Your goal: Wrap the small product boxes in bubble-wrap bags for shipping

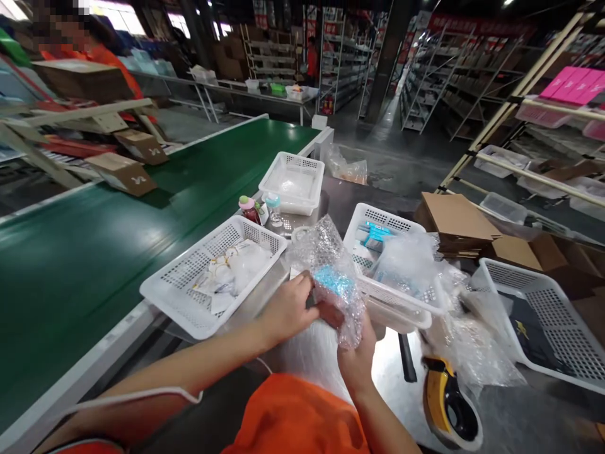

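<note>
A clear bubble wrap bag (324, 243) with a light-blue item (333, 280) inside is held up between my hands, above the metal table. My right hand (357, 353) grips the lower right side of the wrap; part of its fingers is hidden behind the plastic. My left hand (293, 309) has its fingers curled at the wrap's left edge, thumb pointing toward the blue item. To the left, a white basket (172, 280) holds small clear bags. Close on the right, another white basket (352, 236) contains blue packages (377, 232) and plastic bags.
A yellow-black tape dispenser (439, 384) and a black-handled tool (407, 358) lie at the right. Beyond are a basket with a dark package (524, 328) and stacked cardboard (456, 217). A green conveyor (208, 170) runs along the left, carrying boxes (123, 173); a person in orange stands past it.
</note>
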`<state>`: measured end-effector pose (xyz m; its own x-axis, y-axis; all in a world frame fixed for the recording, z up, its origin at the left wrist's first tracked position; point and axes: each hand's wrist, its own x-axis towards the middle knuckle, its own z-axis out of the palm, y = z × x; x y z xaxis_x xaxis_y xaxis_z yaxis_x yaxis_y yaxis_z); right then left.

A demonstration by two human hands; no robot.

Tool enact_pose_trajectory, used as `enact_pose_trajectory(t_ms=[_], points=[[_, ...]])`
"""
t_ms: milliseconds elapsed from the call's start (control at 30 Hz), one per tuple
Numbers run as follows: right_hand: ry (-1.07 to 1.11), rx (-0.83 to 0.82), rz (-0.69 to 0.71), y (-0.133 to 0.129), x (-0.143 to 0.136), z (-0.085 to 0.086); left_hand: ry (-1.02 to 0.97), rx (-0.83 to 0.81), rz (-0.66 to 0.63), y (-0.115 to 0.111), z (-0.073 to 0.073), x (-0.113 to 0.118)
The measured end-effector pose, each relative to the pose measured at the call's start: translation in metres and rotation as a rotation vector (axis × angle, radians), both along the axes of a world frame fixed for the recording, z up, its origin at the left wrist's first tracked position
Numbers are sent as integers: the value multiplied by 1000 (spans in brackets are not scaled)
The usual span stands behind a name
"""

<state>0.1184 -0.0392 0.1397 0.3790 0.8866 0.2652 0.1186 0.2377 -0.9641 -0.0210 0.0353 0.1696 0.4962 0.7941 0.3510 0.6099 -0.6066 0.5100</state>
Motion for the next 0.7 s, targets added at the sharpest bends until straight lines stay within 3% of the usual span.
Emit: enact_pose_trajectory(t_ms=[100, 233, 333, 467, 700], points=[[133, -51, -107, 4, -2, 4, 84, 192, 24, -5, -3, 11], [546, -80, -155, 17, -2, 0, 351, 383, 58, -6, 0, 16], [854, -126, -142, 27, 2, -4, 452, 356, 38, -7, 5, 16], [999, -208, -193, 35, 11, -7, 513, 255, -47, -9, 4, 12], [1091, -220, -209, 44, 15, -19, 247, 51, 74, -3, -10, 15]])
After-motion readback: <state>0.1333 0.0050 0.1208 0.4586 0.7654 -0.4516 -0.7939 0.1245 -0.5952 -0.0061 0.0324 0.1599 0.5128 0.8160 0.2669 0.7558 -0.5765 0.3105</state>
